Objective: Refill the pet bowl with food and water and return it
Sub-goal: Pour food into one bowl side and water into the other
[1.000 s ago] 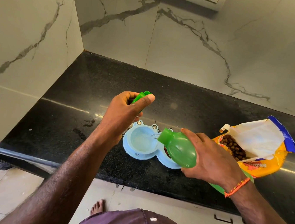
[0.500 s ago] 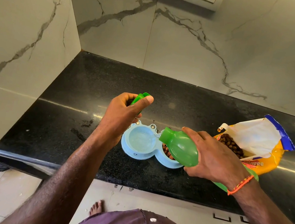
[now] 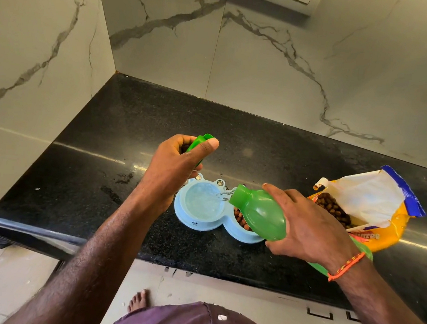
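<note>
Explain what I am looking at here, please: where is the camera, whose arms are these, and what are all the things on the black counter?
No machine here: a person wears a wide-angle camera on the head, looking down at their own two arms. The right hand holds a tilted green bottle and pours water into the left compartment of a blue double pet bowl. The right compartment holds brown pet food. The left hand grips the bottle's green cap. The bowl stands on a black stone counter. To the right lies an open yellow food bag showing more kibble.
</note>
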